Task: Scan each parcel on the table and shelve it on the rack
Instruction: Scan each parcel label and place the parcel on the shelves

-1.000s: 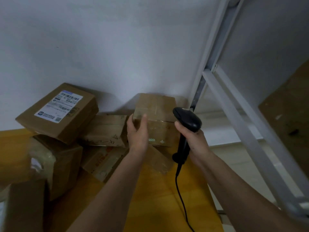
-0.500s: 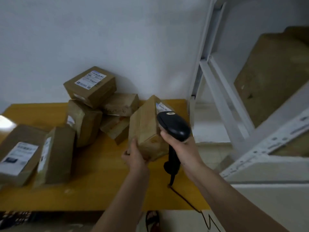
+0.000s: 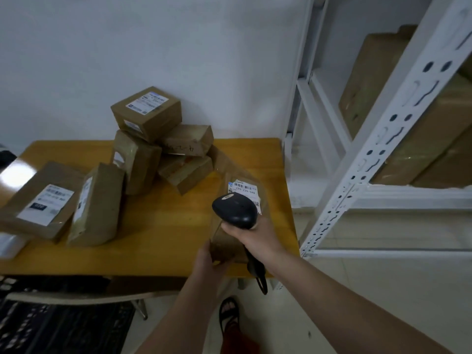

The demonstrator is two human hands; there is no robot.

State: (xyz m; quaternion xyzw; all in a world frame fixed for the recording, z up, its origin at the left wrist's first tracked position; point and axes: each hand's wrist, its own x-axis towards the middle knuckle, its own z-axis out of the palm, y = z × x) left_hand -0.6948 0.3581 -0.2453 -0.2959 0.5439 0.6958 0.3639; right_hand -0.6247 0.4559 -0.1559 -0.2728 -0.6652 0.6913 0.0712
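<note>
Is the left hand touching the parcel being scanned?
Touching. The head view shows the left hand gripping the near lower corner of the parcel, fingers wrapped under its edge, while the right hand aims the scanner.

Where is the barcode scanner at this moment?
In the head view, the scanner is right of centre, held in the right hand just over the label of the parcel near the table's right edge.

You get dim, soft light, glare on the table (image 3: 15,172) at nine o'clock, motion-blurred parcel (image 3: 229,200), bowed edges.
</note>
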